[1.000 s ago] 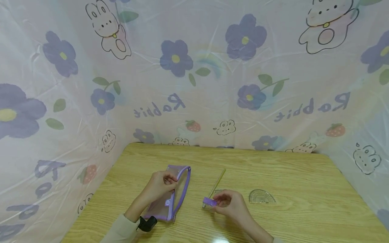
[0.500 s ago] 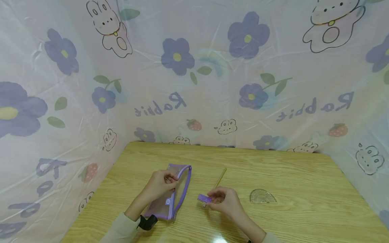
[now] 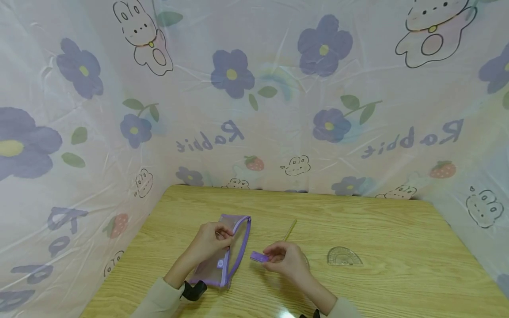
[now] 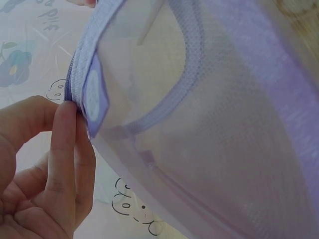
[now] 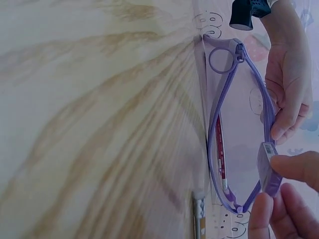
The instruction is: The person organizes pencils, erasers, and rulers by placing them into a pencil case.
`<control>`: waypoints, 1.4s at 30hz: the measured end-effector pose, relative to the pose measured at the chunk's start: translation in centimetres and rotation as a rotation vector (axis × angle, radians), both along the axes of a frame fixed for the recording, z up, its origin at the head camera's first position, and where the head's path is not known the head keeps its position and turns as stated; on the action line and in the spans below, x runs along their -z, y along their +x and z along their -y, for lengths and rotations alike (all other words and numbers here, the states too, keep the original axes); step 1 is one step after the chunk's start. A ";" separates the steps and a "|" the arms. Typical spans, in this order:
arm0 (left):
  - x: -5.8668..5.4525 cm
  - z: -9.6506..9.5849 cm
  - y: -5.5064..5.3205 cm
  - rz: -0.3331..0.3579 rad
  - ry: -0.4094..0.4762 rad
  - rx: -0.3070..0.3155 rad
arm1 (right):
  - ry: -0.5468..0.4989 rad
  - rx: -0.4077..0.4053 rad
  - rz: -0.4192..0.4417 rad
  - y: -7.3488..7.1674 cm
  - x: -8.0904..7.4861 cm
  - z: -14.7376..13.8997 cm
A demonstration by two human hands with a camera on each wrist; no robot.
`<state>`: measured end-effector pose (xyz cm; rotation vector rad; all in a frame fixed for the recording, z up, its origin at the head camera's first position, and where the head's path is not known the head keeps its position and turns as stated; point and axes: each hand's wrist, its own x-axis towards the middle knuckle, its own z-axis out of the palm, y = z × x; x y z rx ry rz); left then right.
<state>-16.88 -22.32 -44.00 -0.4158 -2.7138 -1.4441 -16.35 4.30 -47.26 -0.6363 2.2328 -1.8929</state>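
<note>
My left hand [image 3: 214,238] pinches the zipped edge of a see-through mesh pencil case [image 3: 210,267] with purple trim. The case's mouth gapes toward the right. In the left wrist view, thumb and fingers [image 4: 62,149] meet at the zip beside a small purple tag [image 4: 94,94]. Just right of the mouth, my right hand [image 3: 288,260] holds a small purple eraser [image 3: 259,256] between thumb and fingertips, raised over the table. Through the opening, the right wrist view shows a red pencil [image 5: 221,154] inside the case.
A yellow pencil [image 3: 290,229] lies on the wooden table [image 3: 397,243] behind my right hand. Farther right is a clear protractor [image 3: 344,256]. Another clear curved piece [image 3: 306,260] shows partly behind the right hand. A patterned curtain [image 3: 270,110] encloses the table.
My right hand has carried the eraser leftward, off the near end of the yellow pencil and closer to the case's mouth. The left hand keeps its grip on the case.
</note>
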 end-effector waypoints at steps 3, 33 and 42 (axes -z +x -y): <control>0.0 0.0 0.0 -0.003 0.000 0.002 | 0.001 -0.006 -0.001 -0.1 0.1 0.4; -0.1 0.1 -0.1 -0.002 0.029 0.010 | -0.040 -0.039 -0.009 -0.3 1.2 5.4; 0.1 0.2 -0.1 0.003 0.032 0.004 | -0.002 -0.036 -0.043 -0.2 1.0 6.0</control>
